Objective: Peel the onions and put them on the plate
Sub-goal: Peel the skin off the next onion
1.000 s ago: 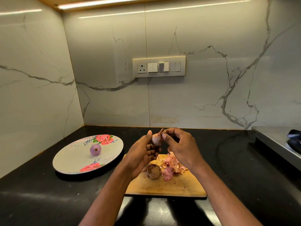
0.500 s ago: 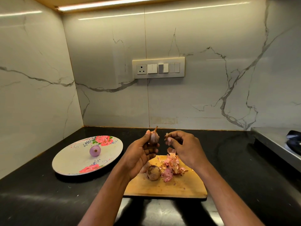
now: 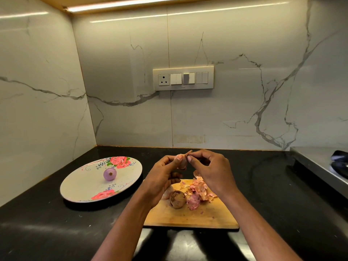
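- Hands meet above the far edge of the board [image 3: 190,216], so whatever flakes off should drop onto the wood and not the desk [image 3: 263,185].
- Left hand [image 3: 162,182] cups a small onion [image 3: 182,161], thumb and curled fingers around it; that looks like a steadying hold, leaving the top free to be worked.
- Right hand [image 3: 211,171] pinches the dry tip of that onion between thumb and forefinger, other fingers bent. My guess is it means to strip a skin downward from there.
- Peels [image 3: 197,193] lie heaped on the board just under the right hand, which fits with the hands working over it.
- One brown onion, skin on [image 3: 177,199], sits on the board touching the heap, close at hand for its turn.
- Plate [image 3: 82,187] rests on the desk to the left, near the board but apart, which keeps the scraps off it. One peeled purple onion [image 3: 110,174] lies near its middle.
- By my count the job is partly done: one on the plate, one in the hands, one waiting. Whether another sits hidden behind the left wrist I cannot tell.
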Action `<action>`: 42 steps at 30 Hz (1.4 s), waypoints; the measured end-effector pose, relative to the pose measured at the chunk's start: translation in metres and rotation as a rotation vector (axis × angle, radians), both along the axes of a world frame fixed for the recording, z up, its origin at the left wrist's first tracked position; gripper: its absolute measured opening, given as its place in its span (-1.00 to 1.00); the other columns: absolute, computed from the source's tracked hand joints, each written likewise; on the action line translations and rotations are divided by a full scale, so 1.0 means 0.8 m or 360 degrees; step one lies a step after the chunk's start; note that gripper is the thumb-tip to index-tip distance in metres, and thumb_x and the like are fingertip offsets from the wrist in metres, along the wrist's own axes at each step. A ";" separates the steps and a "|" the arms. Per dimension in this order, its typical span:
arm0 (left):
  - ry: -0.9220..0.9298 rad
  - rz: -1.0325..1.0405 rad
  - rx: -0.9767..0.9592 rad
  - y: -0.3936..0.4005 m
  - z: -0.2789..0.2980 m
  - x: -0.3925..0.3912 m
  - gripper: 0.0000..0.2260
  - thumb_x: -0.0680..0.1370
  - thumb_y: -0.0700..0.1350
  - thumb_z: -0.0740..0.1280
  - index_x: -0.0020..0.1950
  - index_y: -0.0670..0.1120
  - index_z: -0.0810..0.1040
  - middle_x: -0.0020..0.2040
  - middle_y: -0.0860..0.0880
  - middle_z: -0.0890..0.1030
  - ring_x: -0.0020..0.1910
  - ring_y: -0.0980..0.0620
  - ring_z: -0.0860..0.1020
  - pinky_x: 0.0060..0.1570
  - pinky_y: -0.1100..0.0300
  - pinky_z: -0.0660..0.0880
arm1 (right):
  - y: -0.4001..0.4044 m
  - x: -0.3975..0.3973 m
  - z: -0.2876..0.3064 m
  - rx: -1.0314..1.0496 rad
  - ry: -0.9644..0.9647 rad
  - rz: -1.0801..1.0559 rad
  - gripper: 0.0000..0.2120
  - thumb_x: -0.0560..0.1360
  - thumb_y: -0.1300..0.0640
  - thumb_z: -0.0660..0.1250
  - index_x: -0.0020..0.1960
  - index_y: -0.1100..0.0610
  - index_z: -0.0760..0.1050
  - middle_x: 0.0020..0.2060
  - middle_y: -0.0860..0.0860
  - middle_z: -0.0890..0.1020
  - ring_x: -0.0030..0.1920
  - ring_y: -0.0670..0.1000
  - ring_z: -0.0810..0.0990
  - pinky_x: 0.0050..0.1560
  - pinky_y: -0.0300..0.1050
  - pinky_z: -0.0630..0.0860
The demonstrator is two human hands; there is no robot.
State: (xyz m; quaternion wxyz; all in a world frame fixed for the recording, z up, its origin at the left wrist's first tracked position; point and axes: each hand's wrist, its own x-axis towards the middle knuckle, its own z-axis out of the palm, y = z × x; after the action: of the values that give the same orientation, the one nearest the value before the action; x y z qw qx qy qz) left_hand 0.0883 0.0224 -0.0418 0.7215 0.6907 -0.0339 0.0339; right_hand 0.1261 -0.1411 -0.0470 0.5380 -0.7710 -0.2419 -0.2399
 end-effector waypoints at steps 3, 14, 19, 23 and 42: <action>-0.0022 -0.0023 0.0009 0.003 0.000 -0.001 -0.66 0.54 0.10 0.32 0.21 -0.07 0.58 0.04 -0.11 0.62 -0.13 0.03 0.51 -0.15 0.18 0.49 | -0.001 0.001 -0.002 -0.0025 -0.0008 -0.0008 -0.89 0.52 0.04 0.45 0.03 -0.02 0.69 -0.16 -0.22 0.67 -0.05 -0.27 0.61 -0.13 -0.37 0.59; -0.0006 -0.0099 -0.0059 0.002 0.000 0.000 -0.68 0.57 0.07 0.29 0.20 -0.09 0.61 0.01 -0.11 0.60 -0.20 0.06 0.46 -0.19 0.20 0.48 | 0.010 -0.004 -0.007 0.0055 -0.0066 -0.0121 -0.92 0.48 0.07 0.48 -0.04 0.00 0.61 -0.22 -0.17 0.64 -0.17 -0.23 0.63 -0.21 -0.42 0.54; 0.0018 -0.0145 -0.0196 -0.001 0.003 -0.003 -0.66 0.67 0.07 0.19 0.16 -0.08 0.68 0.02 -0.12 0.62 -0.20 0.06 0.46 -0.19 0.18 0.49 | 0.007 -0.003 -0.003 0.0073 -0.0010 -0.0040 -0.94 0.52 0.08 0.44 -0.01 0.01 0.61 -0.18 -0.15 0.64 -0.13 -0.12 0.64 -0.17 -0.34 0.59; 0.0014 -0.0105 -0.0232 0.001 0.005 -0.004 -0.67 0.65 0.09 0.21 0.18 -0.06 0.67 0.03 -0.13 0.63 -0.20 0.04 0.48 -0.16 0.15 0.48 | 0.003 -0.003 0.000 0.0113 0.0089 0.0097 -0.88 0.55 -0.01 0.40 0.08 -0.08 0.63 -0.09 -0.21 0.66 0.00 -0.18 0.63 -0.05 -0.08 0.67; -0.0115 -0.0090 -0.0521 0.001 0.005 -0.001 -0.66 0.49 -0.15 0.38 0.26 -0.14 0.57 0.15 -0.20 0.67 0.15 -0.12 0.66 0.10 0.09 0.61 | -0.002 -0.001 0.000 0.0206 0.0161 0.0145 -0.93 0.49 0.01 0.47 -0.03 -0.07 0.69 -0.18 -0.18 0.71 -0.07 -0.14 0.69 -0.03 -0.04 0.68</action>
State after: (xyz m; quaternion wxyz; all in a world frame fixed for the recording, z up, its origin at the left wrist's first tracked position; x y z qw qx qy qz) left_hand 0.0872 0.0231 -0.0382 0.8234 0.5610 -0.0733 0.0437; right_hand 0.1251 -0.1424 -0.0469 0.6086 -0.7339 -0.2333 -0.1912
